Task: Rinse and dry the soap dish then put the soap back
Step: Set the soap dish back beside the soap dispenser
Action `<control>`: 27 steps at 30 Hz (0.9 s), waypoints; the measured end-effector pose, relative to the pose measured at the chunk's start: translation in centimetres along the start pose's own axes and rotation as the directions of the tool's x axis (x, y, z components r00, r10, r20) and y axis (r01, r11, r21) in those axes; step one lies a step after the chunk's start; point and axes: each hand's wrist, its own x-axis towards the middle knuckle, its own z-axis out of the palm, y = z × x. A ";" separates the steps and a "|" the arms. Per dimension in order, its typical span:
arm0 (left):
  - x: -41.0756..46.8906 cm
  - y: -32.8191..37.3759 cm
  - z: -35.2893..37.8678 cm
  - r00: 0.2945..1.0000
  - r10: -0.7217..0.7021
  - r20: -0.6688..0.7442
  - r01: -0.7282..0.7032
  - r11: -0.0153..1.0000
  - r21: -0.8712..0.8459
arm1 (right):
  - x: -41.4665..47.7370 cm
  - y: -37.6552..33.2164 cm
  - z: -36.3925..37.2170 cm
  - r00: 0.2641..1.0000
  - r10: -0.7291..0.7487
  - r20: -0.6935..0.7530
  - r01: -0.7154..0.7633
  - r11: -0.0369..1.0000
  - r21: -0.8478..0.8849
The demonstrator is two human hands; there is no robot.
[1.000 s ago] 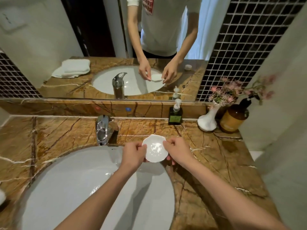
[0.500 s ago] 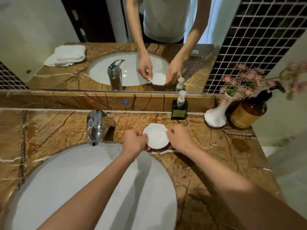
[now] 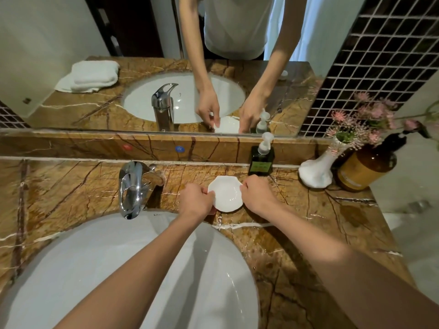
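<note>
A small white faceted soap dish (image 3: 226, 194) sits low over the brown marble counter (image 3: 71, 191), just behind the right rim of the sink. My left hand (image 3: 196, 200) pinches its left edge and my right hand (image 3: 257, 194) grips its right edge. The dish is empty. No soap shows on the counter itself; a small white object (image 3: 283, 73) appears only in the mirror's reflection, on the counter's near right side. A folded white towel (image 3: 91, 76) is likewise seen only in the mirror.
The white oval sink (image 3: 114, 269) fills the lower left, with a chrome tap (image 3: 131, 188) behind it. A dark pump bottle (image 3: 261, 157), a white vase with pink flowers (image 3: 318, 169) and an amber bottle (image 3: 365, 165) stand along the back right.
Both hands carried the dish from over the sink's edge back onto the counter, lowering it toward the marble near the pump bottle. The camera view tipped further down.
</note>
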 end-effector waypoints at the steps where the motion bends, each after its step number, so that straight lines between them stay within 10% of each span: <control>1: 0.1 -0.1 0.1 1.000 0.013 -0.003 -0.013 1.000 0.017 | 0.1 0.0 0.1 1.000 0.005 0.002 -0.005 1.000 -0.006; 27: -1.3 -1.3 -1.6 0.911 0.410 -0.039 -0.350 0.820 0.453 | -3.7 0.3 0.2 0.947 -0.169 -0.272 0.143 0.983 -0.113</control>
